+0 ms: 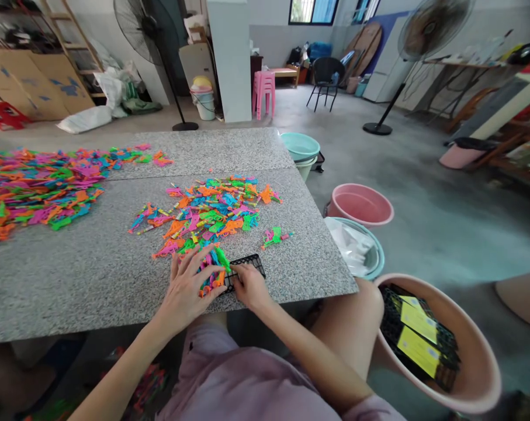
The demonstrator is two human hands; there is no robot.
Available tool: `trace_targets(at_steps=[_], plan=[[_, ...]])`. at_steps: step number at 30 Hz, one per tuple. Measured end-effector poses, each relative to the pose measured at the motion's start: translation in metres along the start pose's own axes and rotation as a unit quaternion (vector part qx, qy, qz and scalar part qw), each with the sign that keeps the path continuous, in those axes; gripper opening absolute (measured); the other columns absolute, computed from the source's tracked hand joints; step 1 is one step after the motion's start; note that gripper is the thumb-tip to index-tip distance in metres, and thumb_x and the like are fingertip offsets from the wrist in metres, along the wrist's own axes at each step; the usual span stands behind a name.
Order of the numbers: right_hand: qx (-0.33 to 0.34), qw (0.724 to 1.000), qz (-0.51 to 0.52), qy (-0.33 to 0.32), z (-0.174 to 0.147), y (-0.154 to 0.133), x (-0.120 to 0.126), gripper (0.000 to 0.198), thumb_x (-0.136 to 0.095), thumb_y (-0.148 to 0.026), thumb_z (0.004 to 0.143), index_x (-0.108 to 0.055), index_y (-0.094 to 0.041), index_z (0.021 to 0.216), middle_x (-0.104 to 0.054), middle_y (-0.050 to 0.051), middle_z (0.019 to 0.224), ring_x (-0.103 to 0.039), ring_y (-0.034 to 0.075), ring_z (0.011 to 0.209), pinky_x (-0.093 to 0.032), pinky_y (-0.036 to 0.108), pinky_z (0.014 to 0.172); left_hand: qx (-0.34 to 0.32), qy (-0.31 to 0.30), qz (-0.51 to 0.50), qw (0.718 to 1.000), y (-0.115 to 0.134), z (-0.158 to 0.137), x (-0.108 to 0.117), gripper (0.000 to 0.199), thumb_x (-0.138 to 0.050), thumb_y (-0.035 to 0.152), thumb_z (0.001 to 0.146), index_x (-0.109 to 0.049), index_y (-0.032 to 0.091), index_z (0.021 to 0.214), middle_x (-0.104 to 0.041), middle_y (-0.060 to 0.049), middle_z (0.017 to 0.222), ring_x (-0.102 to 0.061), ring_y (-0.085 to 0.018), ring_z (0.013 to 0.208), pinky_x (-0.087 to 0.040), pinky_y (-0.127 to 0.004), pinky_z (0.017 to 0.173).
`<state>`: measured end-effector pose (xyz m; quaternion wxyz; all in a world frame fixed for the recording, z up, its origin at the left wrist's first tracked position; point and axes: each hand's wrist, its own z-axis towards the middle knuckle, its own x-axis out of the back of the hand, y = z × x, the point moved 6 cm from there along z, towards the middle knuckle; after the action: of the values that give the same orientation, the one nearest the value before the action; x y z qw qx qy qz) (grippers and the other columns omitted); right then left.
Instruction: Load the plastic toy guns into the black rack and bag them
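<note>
At the table's front edge lies a small black plastic basket [256, 264] with a lattice pattern. Its left part holds a row of small colourful plastic toy guns [208, 279]. My left hand [188, 286] curves over these toy guns from the left, fingers and thumb around the bunch. My right hand [252, 287] is over the basket's middle, its fingers bent together and their tips by a green toy gun [222, 258]. Whatever those fingertips hold is hidden. Just beyond is a loose pile of toy guns [212, 210], with a few more [274, 236] apart at its right.
A larger heap of toy guns [41, 184] covers the left of the speckled stone table [128, 292]. Beside my right leg, an orange basin [475, 356] holds black baskets and yellow cards [418, 345]. More basins [363, 204] stand along the table's right side. Two fans [148, 26] stand behind.
</note>
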<state>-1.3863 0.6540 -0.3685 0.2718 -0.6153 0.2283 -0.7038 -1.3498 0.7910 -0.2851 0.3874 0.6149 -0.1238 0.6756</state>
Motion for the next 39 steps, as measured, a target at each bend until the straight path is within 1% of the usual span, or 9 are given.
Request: trace_targets(at_steps=[4, 8, 15, 18, 23, 26, 29, 35, 39], plan=[[0.0, 0.995, 0.086, 0.05, -0.006, -0.008, -0.027, 0.039, -0.044, -0.004, 0.089, -0.063, -0.013, 0.122, -0.069, 0.012, 0.115, -0.059, 0.023, 0.108, -0.048, 0.035, 0.095, -0.011, 0.026, 0.021, 0.999, 0.005, -0.004, 0.003, 0.023, -0.065, 0.047, 0.088, -0.072, 0.032, 0.103, -0.051, -0.007, 0.15, -0.038, -0.037, 0.143, -0.01, -0.065, 0.121], [0.02, 0.992, 0.104, 0.069, -0.012, -0.006, -0.031, 0.047, -0.045, -0.004, 0.087, -0.06, -0.013, 0.13, -0.068, 0.013, 0.114, -0.059, 0.025, 0.104, -0.048, 0.037, 0.09, -0.056, 0.042, 0.04, 0.997, 0.01, -0.005, 0.006, 0.021, -0.063, 0.044, 0.091, -0.067, 0.025, 0.098, -0.049, -0.012, 0.149, -0.036, -0.038, 0.144, -0.009, -0.068, 0.119], [0.022, 0.991, 0.122, 0.055, -0.009, -0.004, -0.033, 0.061, -0.045, -0.001, 0.077, -0.058, -0.014, 0.135, -0.068, 0.011, 0.106, -0.059, 0.024, 0.098, -0.049, 0.037, 0.086, -0.086, 0.074, 0.067, 0.991, 0.014, -0.006, 0.01, 0.017, -0.064, 0.044, 0.092, -0.068, 0.027, 0.093, -0.055, -0.009, 0.143, -0.03, -0.038, 0.147, -0.007, -0.066, 0.12], [0.014, 0.976, 0.18, 0.119, -0.014, -0.003, -0.024, 0.06, -0.042, -0.001, 0.076, -0.057, -0.012, 0.133, -0.068, 0.013, 0.108, -0.06, 0.023, 0.101, -0.051, 0.037, 0.089, -0.099, 0.077, 0.057, 0.99, 0.014, -0.007, 0.013, 0.018, -0.064, 0.045, 0.093, -0.069, 0.028, 0.097, -0.054, -0.009, 0.142, -0.031, -0.037, 0.146, -0.009, -0.067, 0.12], [0.068, 0.939, 0.251, 0.226, -0.032, -0.019, 0.008, 0.037, -0.046, -0.012, 0.083, -0.059, -0.017, 0.117, -0.065, 0.01, 0.102, -0.061, 0.021, 0.097, -0.055, 0.035, 0.085, -0.051, 0.018, -0.022, 0.998, 0.01, -0.008, 0.02, 0.044, -0.058, 0.058, 0.093, -0.059, 0.029, 0.126, -0.046, -0.012, 0.148, -0.038, -0.037, 0.141, -0.012, -0.07, 0.116], [0.092, 0.953, 0.21, 0.2, -0.035, -0.037, 0.016, 0.043, -0.056, -0.025, 0.082, -0.056, -0.015, 0.123, -0.063, 0.012, 0.104, -0.06, 0.025, 0.098, -0.057, 0.04, 0.085, 0.02, 0.011, -0.087, 0.996, 0.006, -0.005, 0.028, 0.036, -0.041, 0.046, 0.103, -0.056, 0.031, 0.131, -0.053, -0.008, 0.141, -0.044, -0.029, 0.138, -0.026, -0.062, 0.115], [0.07, 0.972, 0.159, 0.158, -0.03, -0.045, 0.012, 0.053, -0.053, -0.028, 0.089, -0.047, -0.011, 0.139, -0.061, 0.016, 0.114, -0.061, 0.027, 0.104, -0.058, 0.043, 0.088, 0.063, 0.022, -0.074, 0.995, 0.003, 0.003, 0.032, 0.035, -0.039, 0.044, 0.104, -0.066, 0.03, 0.119, -0.059, -0.006, 0.134, -0.052, -0.028, 0.13, -0.036, -0.056, 0.11], [0.091, 0.986, 0.105, 0.095, -0.027, -0.038, -0.006, 0.049, -0.053, -0.026, 0.096, -0.043, -0.014, 0.143, -0.063, 0.014, 0.107, -0.066, 0.025, 0.092, -0.062, 0.039, 0.079, 0.065, 0.042, 0.008, 0.997, -0.001, 0.028, 0.027, 0.022, -0.059, 0.04, 0.095, -0.076, 0.026, 0.1, -0.069, -0.003, 0.102, -0.068, -0.024, 0.095, -0.052, -0.041, 0.085], [0.109, 0.984, 0.123, 0.071, -0.027, -0.027, -0.013, 0.04, -0.056, -0.019, 0.096, -0.049, -0.02, 0.135, -0.062, 0.008, 0.099, -0.067, 0.02, 0.082, -0.062, 0.032, 0.072, 0.1, 0.061, 0.03, 0.993, -0.002, 0.032, 0.026, 0.012, -0.079, 0.027, 0.081, -0.075, 0.023, 0.092, -0.069, -0.003, 0.106, -0.069, -0.023, 0.098, -0.054, -0.036, 0.085]])
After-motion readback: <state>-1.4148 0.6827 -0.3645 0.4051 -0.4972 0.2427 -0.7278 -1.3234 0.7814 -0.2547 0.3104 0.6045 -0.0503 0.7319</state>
